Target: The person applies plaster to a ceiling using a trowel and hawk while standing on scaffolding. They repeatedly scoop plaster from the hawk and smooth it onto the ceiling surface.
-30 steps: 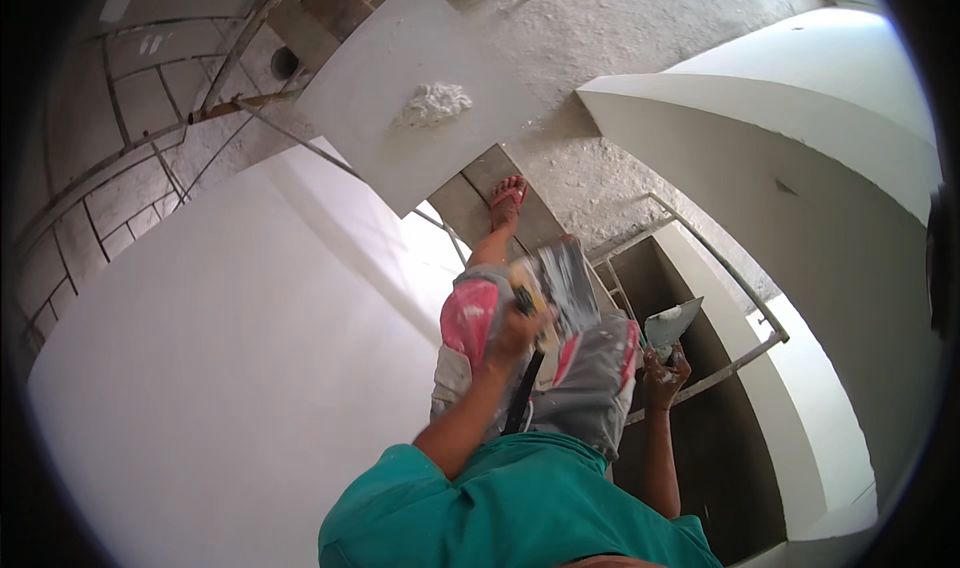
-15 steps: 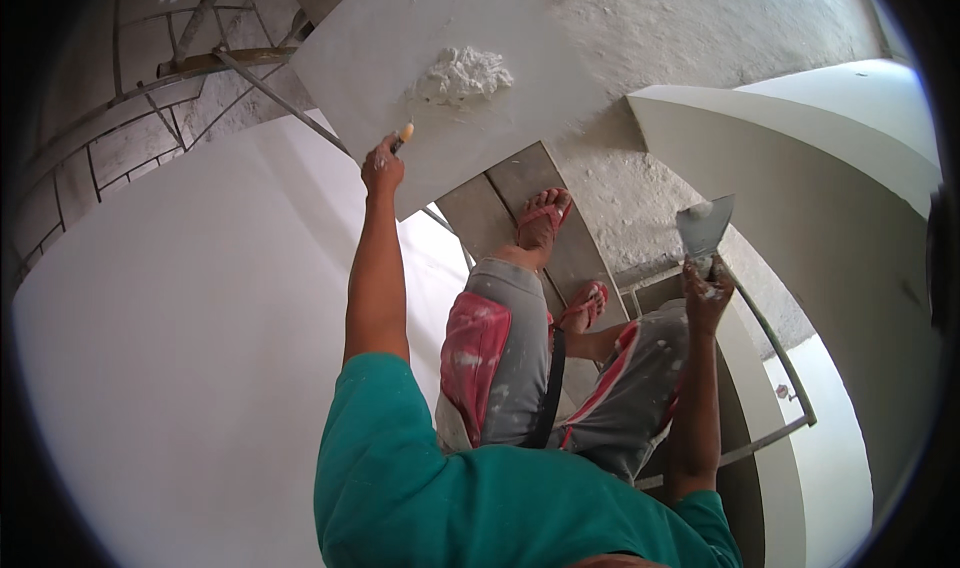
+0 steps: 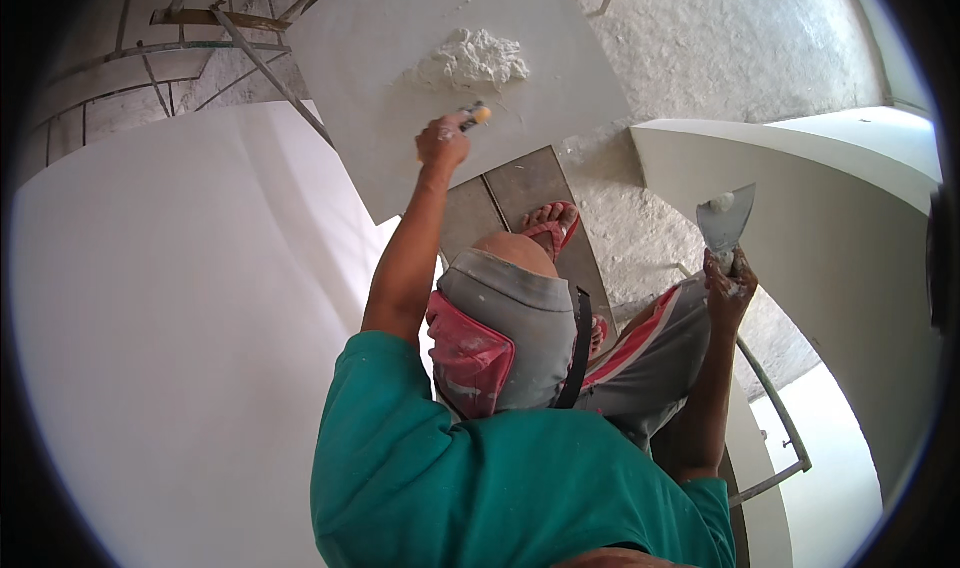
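My left hand (image 3: 443, 144) is closed round a tool with a dark and yellow handle (image 3: 474, 116), held over the near part of a large pale board (image 3: 370, 58); its blade, if any, cannot be made out. Just beyond that hand, a heap of white putty (image 3: 475, 60) lies on the board, with thin smears around it. Off to the right, my right hand (image 3: 732, 280) grips a broad putty knife (image 3: 728, 216) by its handle, blade pointing up and away. A small dab of putty (image 3: 720, 203) sticks to the blade near its upper left corner.
Under my sandalled feet is a plank platform (image 3: 530, 180). Metal scaffold bars (image 3: 265, 63) stand at the far left, another metal frame (image 3: 785, 418) at the right. A white wall surface (image 3: 180, 318) fills the left; a curved pale ledge (image 3: 790, 188) rises on the right.
My left hand has swung right with its tool, nearer the putty heap, and the handle has turned. The right hand with the putty knife has shifted slightly right. My left knee has risen.
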`<state>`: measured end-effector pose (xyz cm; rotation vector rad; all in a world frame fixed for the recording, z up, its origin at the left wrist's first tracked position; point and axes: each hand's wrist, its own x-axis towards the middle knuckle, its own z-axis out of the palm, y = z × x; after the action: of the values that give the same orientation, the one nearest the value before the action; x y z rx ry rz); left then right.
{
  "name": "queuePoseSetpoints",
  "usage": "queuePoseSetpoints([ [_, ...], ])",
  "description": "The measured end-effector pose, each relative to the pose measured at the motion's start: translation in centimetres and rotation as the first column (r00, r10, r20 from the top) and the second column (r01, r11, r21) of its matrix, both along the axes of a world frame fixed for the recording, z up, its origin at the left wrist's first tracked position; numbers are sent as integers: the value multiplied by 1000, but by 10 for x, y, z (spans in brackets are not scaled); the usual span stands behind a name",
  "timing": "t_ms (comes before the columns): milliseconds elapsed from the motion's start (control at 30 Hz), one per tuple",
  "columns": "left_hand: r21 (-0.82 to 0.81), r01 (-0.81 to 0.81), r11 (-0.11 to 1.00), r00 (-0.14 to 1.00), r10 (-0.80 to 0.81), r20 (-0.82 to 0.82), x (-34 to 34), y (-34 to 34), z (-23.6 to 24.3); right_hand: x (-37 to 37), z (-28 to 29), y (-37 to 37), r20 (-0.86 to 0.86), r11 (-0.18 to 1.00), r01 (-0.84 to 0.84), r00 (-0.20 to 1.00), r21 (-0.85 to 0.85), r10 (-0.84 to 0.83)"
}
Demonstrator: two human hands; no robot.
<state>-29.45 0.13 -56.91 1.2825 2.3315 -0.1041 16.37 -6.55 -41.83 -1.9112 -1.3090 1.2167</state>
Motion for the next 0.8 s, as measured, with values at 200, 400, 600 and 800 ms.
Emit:
queuePoseSetpoints([
  [200, 0, 117, 993, 992, -117, 55, -52, -9, 6, 1, 10, -3, -85, 992, 34, 996, 121, -24],
  [400, 341, -70, 937, 984, 120, -129, -72, -15, -22, 8, 5, -14, -129, 1000, 5, 992, 30, -1],
  [600, 336, 289, 896, 952, -230, -203, -10, -70, -44, 15, -4, -30, -67, 997, 18, 998, 70, -13],
  [800, 231, -109, 967, 973, 151, -175, -112, -16, 6, 16, 8, -27, -20, 1000, 13, 1000, -18, -13],
])
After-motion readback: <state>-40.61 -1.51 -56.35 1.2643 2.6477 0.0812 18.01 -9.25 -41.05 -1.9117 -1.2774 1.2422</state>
